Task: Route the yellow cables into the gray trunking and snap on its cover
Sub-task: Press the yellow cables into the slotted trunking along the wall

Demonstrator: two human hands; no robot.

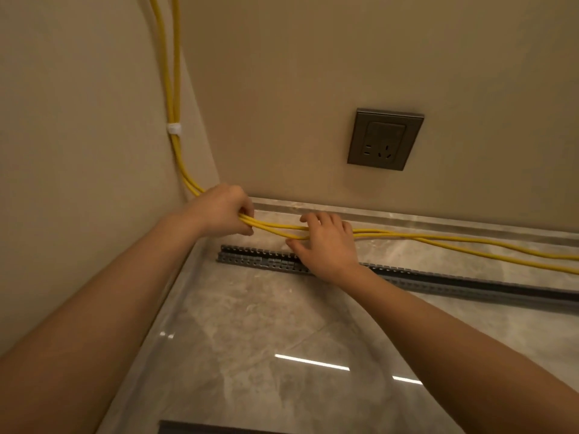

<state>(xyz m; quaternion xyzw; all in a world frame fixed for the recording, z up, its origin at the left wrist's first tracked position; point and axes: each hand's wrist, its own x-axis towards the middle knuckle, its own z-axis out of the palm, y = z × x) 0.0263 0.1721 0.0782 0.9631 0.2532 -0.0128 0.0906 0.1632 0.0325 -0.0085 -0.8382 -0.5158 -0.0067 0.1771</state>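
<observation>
Yellow cables [438, 236]: several thin, round-jacketed leads of a uniform bright yellow. They descend the left wall as a tight bundle and are bound partway down by a white tie [174, 128]. At the foot of the wall they bend to run rightward above the floor [266, 324]. Past the hands they fan apart and lie on the tiles just in front of the skirting [407, 214].

Gray trunking [250, 258]: a long, narrow channel lying flat on the floor, parallel to the back wall. It is open-topped, with comb-like slotted side walls and a dark interior. Its left end stops short of the corner. The cables lie outside it, between the trunking and the skirting.

Left hand [219, 211]: grip closed, fingers curled round the bundle just after the bend, holding it off the floor.

Right hand [326, 242]: grip closed on the same cables a little further right, fingers hooked over them and thumb beneath. Its wrist crosses above the trunking.

A gray wall socket [385, 140] sits on the back wall above. A dark strip [219, 429] shows at the bottom edge; it cannot be identified.
</observation>
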